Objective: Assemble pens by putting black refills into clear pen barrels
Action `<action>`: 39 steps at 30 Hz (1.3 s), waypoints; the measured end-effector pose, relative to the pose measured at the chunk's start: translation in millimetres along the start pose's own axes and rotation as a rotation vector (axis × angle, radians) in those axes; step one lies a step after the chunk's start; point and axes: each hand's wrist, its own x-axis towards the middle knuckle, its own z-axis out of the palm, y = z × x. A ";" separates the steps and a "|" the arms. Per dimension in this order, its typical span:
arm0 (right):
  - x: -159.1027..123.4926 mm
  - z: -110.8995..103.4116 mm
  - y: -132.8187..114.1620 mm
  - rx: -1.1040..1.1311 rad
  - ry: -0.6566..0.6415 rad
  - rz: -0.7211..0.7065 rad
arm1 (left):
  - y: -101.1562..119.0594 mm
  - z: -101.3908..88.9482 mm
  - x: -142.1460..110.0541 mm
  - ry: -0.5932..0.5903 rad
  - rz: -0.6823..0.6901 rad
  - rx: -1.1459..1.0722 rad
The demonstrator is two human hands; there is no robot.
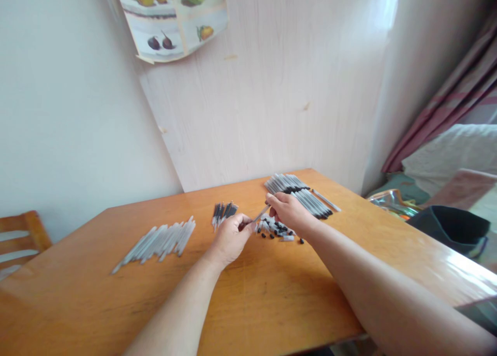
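My left hand (232,237) and my right hand (288,211) meet over the middle of an orange wooden table (272,299). Both pinch the same thin clear pen (261,214), the left at its lower end, the right at its upper end. Just under the hands lies a scatter of small black and clear pen parts (276,230). A row of clear pen barrels (160,242) lies to the left. A small bunch of dark refills (223,212) sits behind my left hand. A large pile of finished pens (301,193) lies behind my right hand.
The table stands in a corner against pale walls, with a fruit poster (173,17) above. A wooden chair back (21,237) stands at the left. To the right, past the table edge, are a black bin (452,226), a bed and a curtain.
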 end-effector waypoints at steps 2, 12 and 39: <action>-1.6 0.9 -2.4 0.086 -0.070 -0.003 | 1.4 1.5 0.6 0.017 0.020 0.013; 18.2 -31.8 8.8 -0.148 0.424 -0.143 | -26.3 9.5 6.2 -0.015 0.087 0.312; 3.1 -18.2 -4.3 -0.147 0.303 -0.162 | -31.7 6.9 12.0 0.023 -0.073 0.075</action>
